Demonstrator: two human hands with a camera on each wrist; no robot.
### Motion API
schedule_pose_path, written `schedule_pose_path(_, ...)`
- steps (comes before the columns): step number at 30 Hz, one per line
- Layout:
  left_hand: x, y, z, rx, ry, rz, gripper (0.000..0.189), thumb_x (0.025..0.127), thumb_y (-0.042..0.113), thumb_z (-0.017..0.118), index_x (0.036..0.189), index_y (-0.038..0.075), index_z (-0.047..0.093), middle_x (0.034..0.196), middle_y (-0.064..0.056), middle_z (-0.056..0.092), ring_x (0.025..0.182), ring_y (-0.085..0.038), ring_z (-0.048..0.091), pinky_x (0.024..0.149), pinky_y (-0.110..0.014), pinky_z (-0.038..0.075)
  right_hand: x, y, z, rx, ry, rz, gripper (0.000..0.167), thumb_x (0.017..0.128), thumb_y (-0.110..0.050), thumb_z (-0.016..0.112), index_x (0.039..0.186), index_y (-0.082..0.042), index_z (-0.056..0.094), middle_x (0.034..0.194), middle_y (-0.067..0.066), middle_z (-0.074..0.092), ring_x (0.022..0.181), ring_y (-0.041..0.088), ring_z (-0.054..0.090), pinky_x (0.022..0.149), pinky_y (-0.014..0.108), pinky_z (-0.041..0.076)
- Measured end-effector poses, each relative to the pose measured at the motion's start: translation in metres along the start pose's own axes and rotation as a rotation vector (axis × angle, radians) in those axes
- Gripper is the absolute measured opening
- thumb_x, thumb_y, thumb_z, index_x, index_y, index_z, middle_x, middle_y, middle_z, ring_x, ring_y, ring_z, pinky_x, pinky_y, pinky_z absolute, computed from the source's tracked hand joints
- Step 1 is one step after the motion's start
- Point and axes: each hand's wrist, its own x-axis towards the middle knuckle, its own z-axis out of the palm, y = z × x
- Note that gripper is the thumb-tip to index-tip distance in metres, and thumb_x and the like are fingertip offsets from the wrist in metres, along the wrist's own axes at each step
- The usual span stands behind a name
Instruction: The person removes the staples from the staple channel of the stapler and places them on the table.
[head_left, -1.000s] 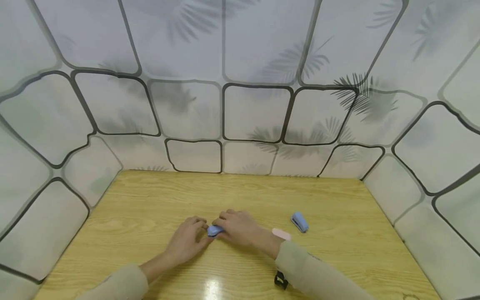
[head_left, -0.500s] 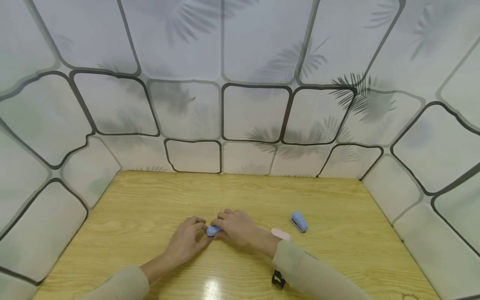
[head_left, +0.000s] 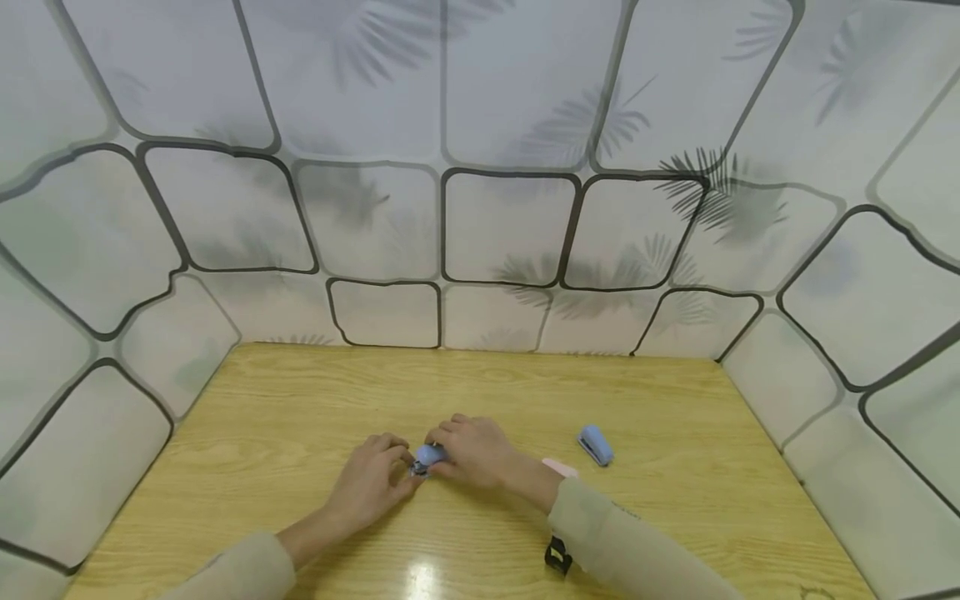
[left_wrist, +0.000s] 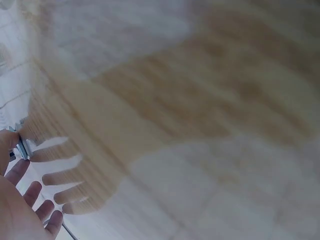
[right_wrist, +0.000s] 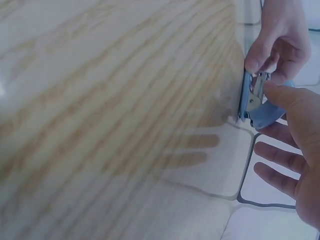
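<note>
Mini stapler [head_left: 431, 455], blue top lifted w/ metal innards showing, is btwn both hands, low over the wood table [head_left: 300, 400]. R hand [head_left: 476, 452] pinches the top, L hand [head_left: 367, 485] pinches the metal end w/ thumb & index, other fingers spread on both. 2nd blue mini stapler [head_left: 595, 445] lies on tbl, well apart, to the right.

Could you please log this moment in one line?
left hand: pinching open stapler; right hand: holding its lid; second stapler: on table

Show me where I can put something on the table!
There's bare table along the back wall, left of the left hand, and right of the loose stapler. It's crowded where that hand and the right hand hold the other stapler.
</note>
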Motion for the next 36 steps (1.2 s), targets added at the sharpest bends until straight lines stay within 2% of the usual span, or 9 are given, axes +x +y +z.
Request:
schedule_pose_path(3, -0.001, -0.001, -0.001, 0.021, 0.019, 0.016, 0.021, 0.080, 0.023, 0.091, 0.089, 0.012, 0.075, 0.112, -0.010, 0.074, 0.109, -0.033, 0.068, 0.096, -0.053, 0.057, 0.000, 0.002, -0.003, 0.015, 0.002, 0.014, 0.039, 0.099, -0.049, 0.070, 0.127, -0.022, 0.070, 0.116, -0.007, 0.076, 0.103, 0.010, 0.069, 0.083, 0.022, 0.057)
schedule_pose_path(8, -0.004, -0.001, -0.003, 0.043, 0.024, 0.000, 0.022, 0.079, 0.024, 0.092, 0.087, 0.015, 0.074, 0.104, -0.004, 0.072, 0.103, -0.026, 0.067, 0.091, -0.046, 0.058, -0.001, 0.007, -0.005, 0.005, 0.019, 0.010, 0.038, 0.100, -0.051, 0.069, 0.125, -0.022, 0.070, 0.113, -0.009, 0.075, 0.099, 0.010, 0.067, 0.079, 0.022, 0.056)
schedule_pose_path(17, -0.007, -0.001, -0.004, 0.088, 0.037, 0.012, 0.023, 0.079, 0.024, 0.092, 0.088, 0.014, 0.073, 0.098, -0.001, 0.069, 0.098, -0.022, 0.065, 0.088, -0.043, 0.057, -0.001, 0.011, -0.008, -0.024, 0.011, 0.027, 0.038, 0.101, -0.053, 0.065, 0.126, -0.024, 0.068, 0.112, -0.008, 0.075, 0.102, 0.012, 0.068, 0.082, 0.025, 0.057)
schedule_pose_path(24, -0.012, 0.002, -0.008, 0.053, 0.016, -0.039, 0.023, 0.077, 0.022, 0.092, 0.086, 0.013, 0.073, 0.093, 0.000, 0.067, 0.095, -0.020, 0.063, 0.090, -0.045, 0.056, 0.001, 0.019, -0.006, -0.035, 0.015, 0.036, 0.041, 0.101, -0.056, 0.064, 0.125, -0.023, 0.070, 0.112, -0.007, 0.075, 0.101, 0.013, 0.068, 0.081, 0.025, 0.057)
schedule_pose_path(30, -0.013, 0.002, -0.009, 0.072, 0.030, -0.036, 0.024, 0.077, 0.023, 0.093, 0.085, 0.013, 0.073, 0.093, 0.000, 0.067, 0.094, -0.021, 0.064, 0.088, -0.046, 0.057, 0.002, 0.025, -0.004, -0.041, 0.022, 0.040, 0.044, 0.099, -0.059, 0.064, 0.124, -0.023, 0.071, 0.107, -0.007, 0.074, 0.094, 0.011, 0.065, 0.075, 0.023, 0.053)
schedule_pose_path(36, -0.012, 0.002, -0.008, 0.054, 0.016, -0.070, 0.024, 0.079, 0.025, 0.092, 0.086, 0.012, 0.073, 0.093, 0.000, 0.065, 0.095, -0.021, 0.063, 0.088, -0.044, 0.055, 0.006, 0.030, -0.004, -0.104, 0.046, 0.030, 0.047, 0.098, -0.060, 0.065, 0.125, -0.022, 0.072, 0.111, -0.005, 0.075, 0.097, 0.013, 0.068, 0.078, 0.025, 0.057)
